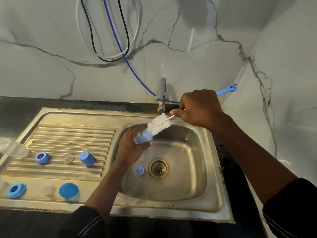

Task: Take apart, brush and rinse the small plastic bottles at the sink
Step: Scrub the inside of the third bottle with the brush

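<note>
Dark sleeves [291, 208] frame the near edge of the steel sink basin [202, 170], set into a black bench [15, 109]. All places below are taken from the basin's round metal drain [158, 168].

Up and left of the drain, the left hand [127, 148] curls its fingers round a small clear plastic bottle tinted blue [143, 137]. The bottle's long axis climbs from lower left to upper right, and its mouth faces the other hand. The white bristle brush [159, 124] lies on nearly the same line, its tip at the mouth and most of its bristles outside. Farther up and right of the drain, the right hand [199, 109] pinches the brush's thin stem. Its blue loop handle [229, 88] sticks out behind.

The next push should run down and left along that shared axis. There is open room over the basin. The chrome tap [161, 95], beyond the drain, stands close to the bristles. A small blue ring [140, 170] lies just left of the drain, and several blue caps [86, 158] sit farther left on the ribbed drainboard [72, 134].
</note>
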